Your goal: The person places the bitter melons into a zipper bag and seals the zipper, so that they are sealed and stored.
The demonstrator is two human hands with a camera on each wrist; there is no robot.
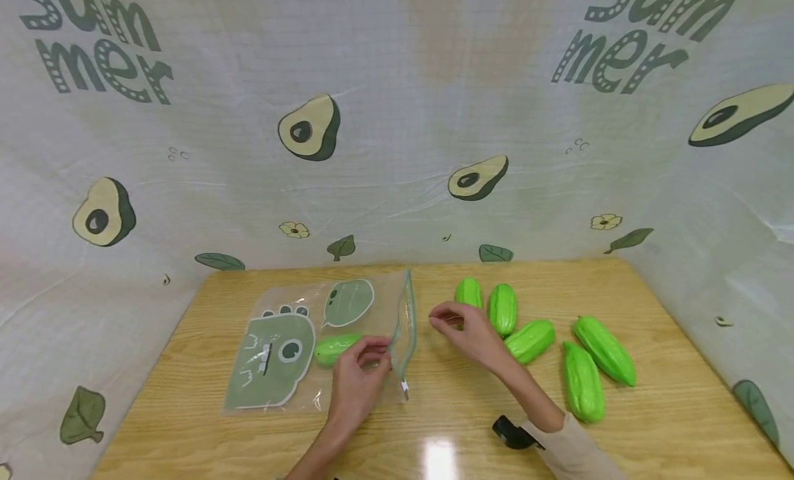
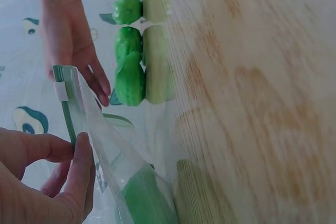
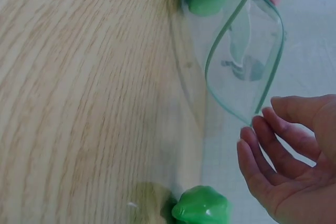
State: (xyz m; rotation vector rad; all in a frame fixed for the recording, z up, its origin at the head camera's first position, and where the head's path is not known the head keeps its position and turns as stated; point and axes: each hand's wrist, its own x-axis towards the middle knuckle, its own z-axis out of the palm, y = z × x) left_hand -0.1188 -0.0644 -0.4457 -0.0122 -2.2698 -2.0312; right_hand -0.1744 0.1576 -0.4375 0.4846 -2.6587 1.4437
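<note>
A clear zip bag (image 1: 384, 294) with a green cartoon print lies on the table, its green-edged mouth to the right and standing apart. One green, ridged, gourd-like vegetable (image 1: 335, 347) is inside it. My left hand (image 1: 358, 380) pinches the near lip of the mouth between thumb and fingers; the left wrist view shows the white slider (image 2: 61, 91) just beyond the fingertips. To the right of the mouth, my right hand (image 1: 469, 332) hovers with loosely bent fingers and nothing in them. In the right wrist view its fingertips (image 3: 258, 121) overlap the mouth's far corner.
Several more green vegetables (image 1: 529, 341) lie to the right on the wooden table (image 1: 459, 425), the closest behind the right hand, and two, including a front one (image 1: 583, 383), farther right. A white cloth (image 1: 397, 211) printed with avocados hangs behind and at both sides.
</note>
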